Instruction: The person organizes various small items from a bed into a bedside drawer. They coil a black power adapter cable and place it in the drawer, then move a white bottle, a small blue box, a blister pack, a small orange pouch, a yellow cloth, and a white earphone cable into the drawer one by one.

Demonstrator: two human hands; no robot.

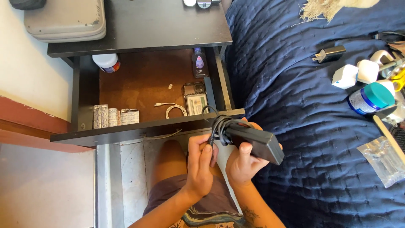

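My right hand (241, 162) grips a long black power brick (258, 141), held level just in front of the open drawer (143, 127). A black cord (219, 123) loops off the brick's near end. My left hand (201, 162) pinches that cord beside the brick, fingers closed on it. Both hands hover above my knee, close to the drawer's front edge.
The drawer holds blister packs (114, 115), a white cable (174, 109), a phone (195, 98), a small dark bottle (199, 62) and a white jar (107, 62). On the blue bedspread (303, 126) lie a black plug (330, 54), white chargers (354, 73), a teal-lidded jar (371, 98) and a clear bag (384, 159).
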